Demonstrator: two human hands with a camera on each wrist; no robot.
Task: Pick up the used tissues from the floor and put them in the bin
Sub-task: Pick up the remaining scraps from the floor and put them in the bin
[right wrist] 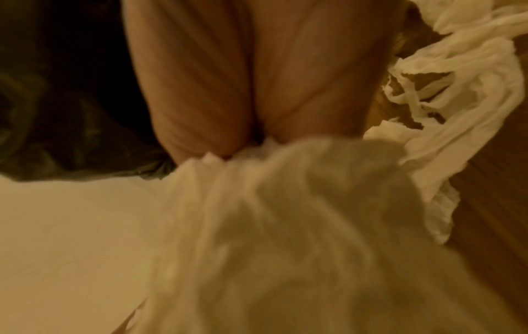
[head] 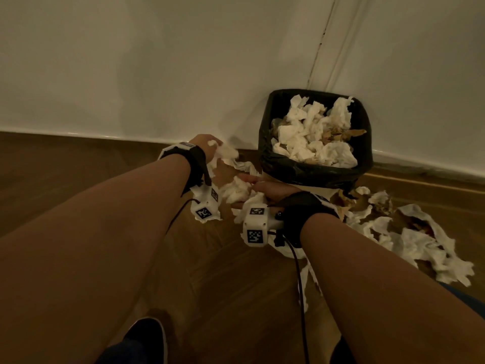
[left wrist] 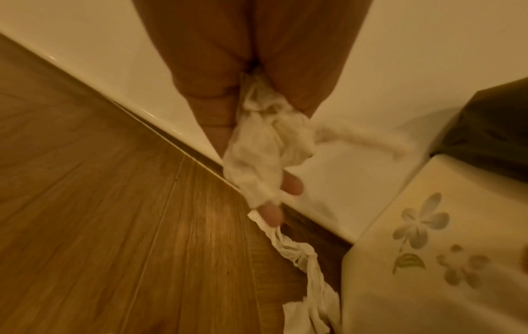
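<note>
A bin (head: 312,172) lined with a black bag stands against the wall, heaped with crumpled white tissues (head: 312,135). My left hand (head: 207,147) is just left of the bin, low over the floor, and grips a bunch of white tissue (left wrist: 265,149) with a long strip hanging down. My right hand (head: 265,190) is in front of the bin's base and grips another wad of tissue (right wrist: 285,226), seen large and blurred in the right wrist view. More torn tissues (head: 409,237) lie scattered on the wooden floor at the right.
The white wall and skirting run behind the bin. The bin's pale side has a flower print (left wrist: 420,226). My dark shoe (head: 147,337) stands at the bottom left. Cables hang from the wrist cameras.
</note>
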